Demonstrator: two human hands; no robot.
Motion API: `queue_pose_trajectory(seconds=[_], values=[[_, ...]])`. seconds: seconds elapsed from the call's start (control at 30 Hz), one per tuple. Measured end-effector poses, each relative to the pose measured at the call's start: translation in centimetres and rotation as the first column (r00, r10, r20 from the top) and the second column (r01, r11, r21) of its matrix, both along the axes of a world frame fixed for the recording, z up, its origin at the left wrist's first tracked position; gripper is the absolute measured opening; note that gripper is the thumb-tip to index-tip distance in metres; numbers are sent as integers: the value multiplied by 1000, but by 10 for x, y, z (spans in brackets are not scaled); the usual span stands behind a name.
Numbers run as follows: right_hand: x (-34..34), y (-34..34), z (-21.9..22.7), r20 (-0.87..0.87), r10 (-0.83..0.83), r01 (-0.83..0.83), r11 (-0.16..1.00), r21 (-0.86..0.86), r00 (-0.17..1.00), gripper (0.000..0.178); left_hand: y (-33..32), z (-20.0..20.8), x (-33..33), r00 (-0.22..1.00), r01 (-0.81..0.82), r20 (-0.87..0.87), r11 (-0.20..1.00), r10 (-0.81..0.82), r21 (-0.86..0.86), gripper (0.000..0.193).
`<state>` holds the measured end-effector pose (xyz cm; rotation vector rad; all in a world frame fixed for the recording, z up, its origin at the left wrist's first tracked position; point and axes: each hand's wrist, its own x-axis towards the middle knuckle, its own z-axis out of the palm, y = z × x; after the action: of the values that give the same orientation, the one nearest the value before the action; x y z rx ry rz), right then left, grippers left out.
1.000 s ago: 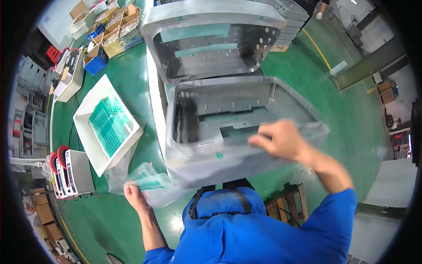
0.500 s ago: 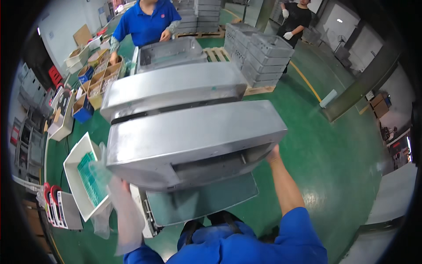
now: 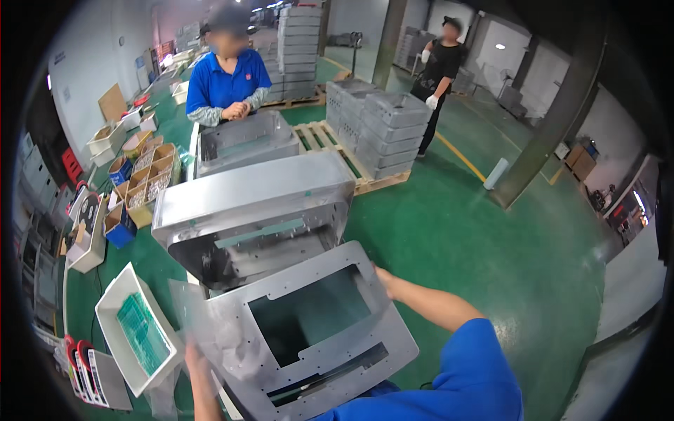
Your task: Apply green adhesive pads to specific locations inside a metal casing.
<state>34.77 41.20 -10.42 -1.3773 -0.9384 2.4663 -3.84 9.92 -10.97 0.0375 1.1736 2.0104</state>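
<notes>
A worker's right hand (image 3: 388, 283) grips the edge of a tilted grey case (image 3: 333, 352) at six o'clock, fingertips hidden; the blurred left hand (image 3: 197, 361), beside clear plastic (image 3: 225, 337), has an unreadable grip. Handling appears midway: cutouts uncovered, green sheets (image 3: 142, 333) lying in a white bin (image 3: 125, 286) at eight o'clock.

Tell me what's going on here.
The person's right hand holds a tilted grey housing by its right edge. The left hand, blurred, is at the opposite side and seems to hold a clear plastic sheet. A second housing stands beyond; a white bin of green sheets sits left. Farther off, a co-worker in blue stands with hands together.
</notes>
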Motion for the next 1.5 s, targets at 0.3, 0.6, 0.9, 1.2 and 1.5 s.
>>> queue_pose_trajectory(seconds=[0.3, 0.6, 0.9, 1.2, 1.5], values=[[14, 13, -71, 201, 24, -73, 969, 237, 979, 73, 7, -72, -44, 1000, 30, -4, 999, -30, 37, 29], [6, -20, -50, 320, -333, 82, 795, 601, 887, 65, 28, -2, -18, 943, -273, -205, 961, 261, -32, 15], [16, 86, 58, 3, -550, 240, 369, 898, 835, 50, 49, 45, 36, 873, -8, -481, 988, 81, 152, 11], [-12, 90, 319, -308, -341, 258, -186, 948, 888, 30, 57, 100, 90, 804, 138, -586, 990, -99, 23, 8], [-128, -129, 149, 262, 397, -111, -364, 925, 880, 40, 47, 105, 121, 705, 224, -679, 973, -204, -60, 11]])
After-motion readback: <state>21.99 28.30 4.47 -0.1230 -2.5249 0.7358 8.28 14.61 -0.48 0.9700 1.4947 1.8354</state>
